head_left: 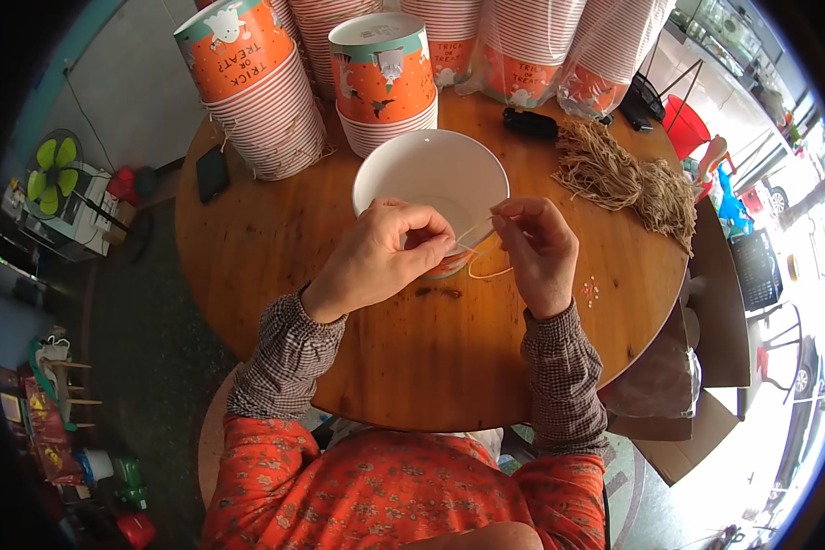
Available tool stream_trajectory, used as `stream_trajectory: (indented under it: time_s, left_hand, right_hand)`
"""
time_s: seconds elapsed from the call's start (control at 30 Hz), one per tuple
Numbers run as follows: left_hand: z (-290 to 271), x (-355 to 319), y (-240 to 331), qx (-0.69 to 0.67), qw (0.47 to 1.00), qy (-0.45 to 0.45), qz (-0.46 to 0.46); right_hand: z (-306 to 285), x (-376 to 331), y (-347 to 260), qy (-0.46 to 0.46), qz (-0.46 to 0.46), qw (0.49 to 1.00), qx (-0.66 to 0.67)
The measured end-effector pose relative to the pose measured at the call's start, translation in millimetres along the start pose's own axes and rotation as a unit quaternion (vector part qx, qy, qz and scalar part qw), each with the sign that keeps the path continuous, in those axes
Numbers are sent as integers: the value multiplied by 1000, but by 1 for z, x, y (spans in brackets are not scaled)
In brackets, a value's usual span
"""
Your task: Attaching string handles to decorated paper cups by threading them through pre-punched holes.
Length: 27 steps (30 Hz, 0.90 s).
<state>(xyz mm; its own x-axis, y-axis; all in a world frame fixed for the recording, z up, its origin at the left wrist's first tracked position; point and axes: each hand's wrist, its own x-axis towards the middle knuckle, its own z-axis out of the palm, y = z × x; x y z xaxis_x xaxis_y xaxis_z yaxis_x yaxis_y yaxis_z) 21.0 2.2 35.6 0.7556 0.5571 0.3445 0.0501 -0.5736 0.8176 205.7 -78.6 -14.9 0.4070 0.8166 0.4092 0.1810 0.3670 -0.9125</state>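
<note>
A thin pale cord [488, 275] runs between my hands, with a loop of it hanging below. My left hand [387, 252] is closed, thumb and forefinger pinching the cord at the near rim of a paper bucket. My right hand [539, 247] pinches another stretch of the same cord at the bucket's right side. The bucket [431, 170] stands upright with its white inside showing; my left hand hides part of its orange and green outside. Whether the cord passes through the bucket's wall cannot be made out.
Tall stacks of nested orange-and-green buckets [270, 110] line the table's far side, some in clear plastic [522, 55]. A bundle of tan cords [628, 179] lies at the right, near small pale bits [590, 291]. A dark phone [213, 174] rests at the left. Cardboard boxes [715, 293] stand beside the table.
</note>
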Motion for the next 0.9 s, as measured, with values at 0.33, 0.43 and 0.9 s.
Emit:
stream_trajectory:
  time_s: [0.33,0.43,0.9]
  left_hand:
    - [-3,-2,-4,-13,999,46,-5]
    - [-6,-4,-6,-33,998,33,-42]
    - [3,15,-6,130,987,54,75]
  right_hand:
    - [-3,-2,-7,-75,-137,984,-81]
    - [-4,-2,-2,-93,-124,985,-70]
    - [5,8,-30,-146,-191,960,-143]
